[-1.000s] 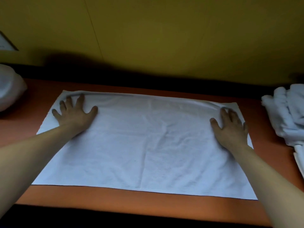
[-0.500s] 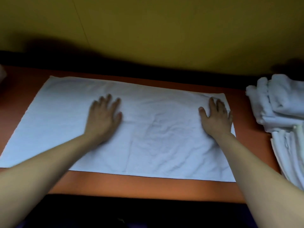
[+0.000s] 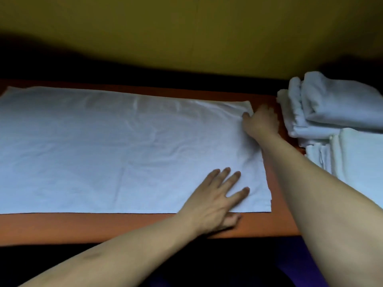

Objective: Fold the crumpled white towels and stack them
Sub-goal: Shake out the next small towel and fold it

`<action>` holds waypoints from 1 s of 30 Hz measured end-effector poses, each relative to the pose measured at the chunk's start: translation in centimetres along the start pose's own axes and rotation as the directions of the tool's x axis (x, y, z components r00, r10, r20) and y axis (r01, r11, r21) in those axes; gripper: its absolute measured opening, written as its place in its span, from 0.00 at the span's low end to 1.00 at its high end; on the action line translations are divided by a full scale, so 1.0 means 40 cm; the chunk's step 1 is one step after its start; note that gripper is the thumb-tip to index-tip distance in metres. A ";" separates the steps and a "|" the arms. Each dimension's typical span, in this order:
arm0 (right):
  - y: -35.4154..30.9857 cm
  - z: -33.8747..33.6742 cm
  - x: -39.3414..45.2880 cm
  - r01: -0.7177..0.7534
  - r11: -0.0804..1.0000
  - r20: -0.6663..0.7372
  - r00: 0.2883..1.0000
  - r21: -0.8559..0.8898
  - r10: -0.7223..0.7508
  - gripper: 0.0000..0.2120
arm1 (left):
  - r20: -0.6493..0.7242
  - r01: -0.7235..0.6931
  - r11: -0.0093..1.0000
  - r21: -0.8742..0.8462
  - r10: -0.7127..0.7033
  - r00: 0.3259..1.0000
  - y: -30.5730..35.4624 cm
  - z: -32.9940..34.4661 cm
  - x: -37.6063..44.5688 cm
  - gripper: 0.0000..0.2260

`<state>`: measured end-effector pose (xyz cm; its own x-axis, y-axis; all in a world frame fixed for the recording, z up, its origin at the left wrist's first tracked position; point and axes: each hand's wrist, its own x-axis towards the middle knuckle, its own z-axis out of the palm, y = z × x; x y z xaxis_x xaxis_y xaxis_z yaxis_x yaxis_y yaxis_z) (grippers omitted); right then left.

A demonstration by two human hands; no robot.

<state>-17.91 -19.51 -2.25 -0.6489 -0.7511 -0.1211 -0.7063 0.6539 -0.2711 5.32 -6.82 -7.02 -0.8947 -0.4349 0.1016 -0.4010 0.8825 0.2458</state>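
A white towel lies spread flat on the orange table, lightly creased. My left hand rests on its near right corner, fingers straight and spread, the thumb on the table just below the near edge. At the far right corner my right hand has its thumb on the cloth and its fingers curled over the right edge, gripping the towel there. A pile of folded white towels sits on the table to the right, close to my right hand.
A yellow wall runs behind the table, with a dark gap along the table's back edge. More folded white towels lie nearer me on the right. The table's front edge is just below my left hand.
My left hand has slid from the towel's middle to its near right corner. My right hand has moved to the far right corner and curled its fingers round the edge. The view has shifted right.
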 end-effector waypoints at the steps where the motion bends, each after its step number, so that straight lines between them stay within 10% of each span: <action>1: -0.003 -0.001 0.015 -0.065 0.997 0.023 0.998 0.043 0.064 0.34 | -0.027 -0.022 1.000 0.020 0.022 0.999 0.023 0.002 0.018 0.27; 5: -0.011 -0.008 0.051 -0.139 0.975 0.137 0.984 0.173 0.115 0.25 | -0.181 -0.012 0.989 0.147 0.039 0.983 0.088 -0.003 0.063 0.07; 9: -0.002 -0.009 0.052 -0.068 0.968 0.098 0.994 0.241 0.046 0.11 | -0.182 0.043 0.991 0.127 -0.019 0.983 0.117 -0.003 0.072 0.09; 16: 0.057 -0.088 0.020 0.003 0.931 -0.035 0.999 0.366 0.011 0.13 | 0.118 0.421 0.726 -0.543 -0.430 0.895 0.213 -0.087 0.037 0.04; 26: 0.051 -0.303 -0.099 -0.079 0.736 -0.049 0.987 0.672 0.151 0.13 | 0.127 0.363 0.384 -0.849 -0.519 0.845 0.327 -0.249 0.023 0.18; 30: -0.065 -0.329 -0.165 -0.033 0.667 -0.026 0.997 0.745 0.079 0.09 | -0.075 0.251 0.427 -0.869 -0.614 0.786 0.276 -0.322 -0.056 0.16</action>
<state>-15.52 -15.06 11.82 -0.7100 -0.6944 -0.1172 -0.2386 0.3938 -0.8877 5.45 1.58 7.87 -0.4420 -0.8970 0.0009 -0.2252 0.1120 0.9679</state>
